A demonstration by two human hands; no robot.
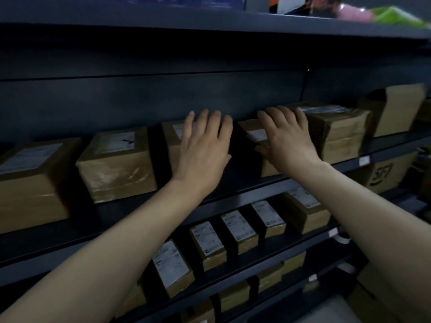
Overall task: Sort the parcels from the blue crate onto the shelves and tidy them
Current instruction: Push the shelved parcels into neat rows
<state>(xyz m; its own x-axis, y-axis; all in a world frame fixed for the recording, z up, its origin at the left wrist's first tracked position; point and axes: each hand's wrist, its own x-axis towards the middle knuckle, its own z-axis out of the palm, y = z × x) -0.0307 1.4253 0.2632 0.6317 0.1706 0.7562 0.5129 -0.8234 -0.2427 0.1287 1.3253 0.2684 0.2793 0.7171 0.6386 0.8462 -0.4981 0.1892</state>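
A dark metal shelf (233, 190) carries a row of brown taped parcels with white labels. My left hand (205, 145) lies flat, fingers spread, over the front of a middle parcel (172, 136). My right hand (286, 141) rests with fingers spread on the top of the neighbouring parcel (249, 129), thumb at its front face. Neither hand grips anything. Two more parcels sit to the left: one with a marked label (116, 164) and a larger one (30, 183) at the frame's edge. The blue crate is out of view.
A bulkier wrapped parcel (338, 129) and an upright carton (396, 110) stand right of my hands. The shelf below (268, 250) holds several small labelled boxes in a row. Lower shelves carry more boxes. The top shelf (210, 22) has colourful bags at the right.
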